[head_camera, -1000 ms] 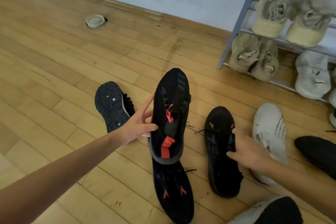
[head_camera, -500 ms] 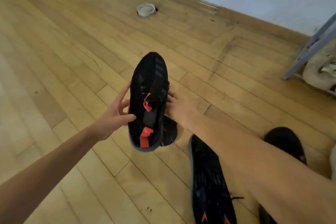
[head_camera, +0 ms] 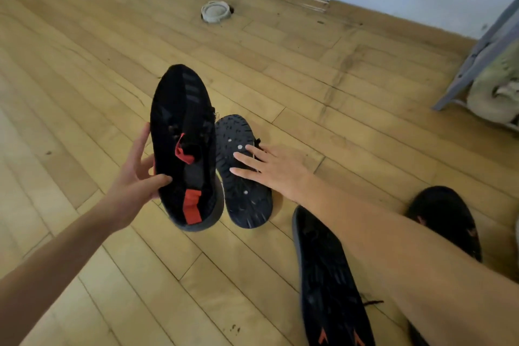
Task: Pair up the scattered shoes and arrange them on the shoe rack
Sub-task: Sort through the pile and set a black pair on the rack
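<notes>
My left hand holds a black sneaker with red tabs off the floor, toe pointing away, thumb on its inner side. Right beside it a second black sneaker lies on its side on the wooden floor, its studded sole facing me. My right hand rests flat on that sole's right edge, fingers spread. Two more black shoes with orange marks lie nearer me: one under my right forearm, the other behind the arm. The grey shoe rack shows at the right edge with a beige shoe on its lowest level.
A round white floor fitting is set into the boards near the wall. The wooden skirting and pale wall run across the top.
My right hand left the black shoe with orange marks and crossed left onto the sole of the sneaker lying on its side. The view swung left, so most of the rack is out of sight.
</notes>
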`<state>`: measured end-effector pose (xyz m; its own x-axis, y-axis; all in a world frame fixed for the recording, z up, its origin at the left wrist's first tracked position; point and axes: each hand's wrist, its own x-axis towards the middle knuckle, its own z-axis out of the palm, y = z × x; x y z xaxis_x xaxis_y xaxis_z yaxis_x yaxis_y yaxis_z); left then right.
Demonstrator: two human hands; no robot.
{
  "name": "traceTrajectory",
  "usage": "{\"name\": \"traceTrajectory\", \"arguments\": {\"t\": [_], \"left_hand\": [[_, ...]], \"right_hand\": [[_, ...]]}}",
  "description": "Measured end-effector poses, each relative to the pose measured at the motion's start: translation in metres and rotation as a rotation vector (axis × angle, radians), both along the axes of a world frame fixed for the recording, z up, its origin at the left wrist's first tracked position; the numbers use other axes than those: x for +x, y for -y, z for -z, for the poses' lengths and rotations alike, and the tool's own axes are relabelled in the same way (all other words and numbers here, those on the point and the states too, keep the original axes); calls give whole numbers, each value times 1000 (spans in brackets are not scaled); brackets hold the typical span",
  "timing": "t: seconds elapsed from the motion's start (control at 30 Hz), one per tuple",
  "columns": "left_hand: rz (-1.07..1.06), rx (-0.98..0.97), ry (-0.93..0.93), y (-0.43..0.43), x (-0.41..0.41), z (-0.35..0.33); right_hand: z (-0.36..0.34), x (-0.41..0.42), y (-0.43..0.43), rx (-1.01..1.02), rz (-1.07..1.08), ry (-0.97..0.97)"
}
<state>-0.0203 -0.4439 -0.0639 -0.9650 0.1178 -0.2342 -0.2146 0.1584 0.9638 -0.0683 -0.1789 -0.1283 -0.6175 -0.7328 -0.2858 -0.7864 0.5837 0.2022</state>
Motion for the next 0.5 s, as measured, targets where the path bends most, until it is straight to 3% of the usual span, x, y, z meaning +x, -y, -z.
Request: {"name": "traceTrajectory", "arguments": {"t": [0.1,0.37,0.5], "left_hand": [[25,-15,51,0,2,7],[4,-20,79,-4,8,16],[-2,-35,98,5,10,15]], "right_hand": [[13,3,15,-43,-102,-27],[7,0,20,-91,-40,78],[-6,-2,26,-70,-115,72]]}}
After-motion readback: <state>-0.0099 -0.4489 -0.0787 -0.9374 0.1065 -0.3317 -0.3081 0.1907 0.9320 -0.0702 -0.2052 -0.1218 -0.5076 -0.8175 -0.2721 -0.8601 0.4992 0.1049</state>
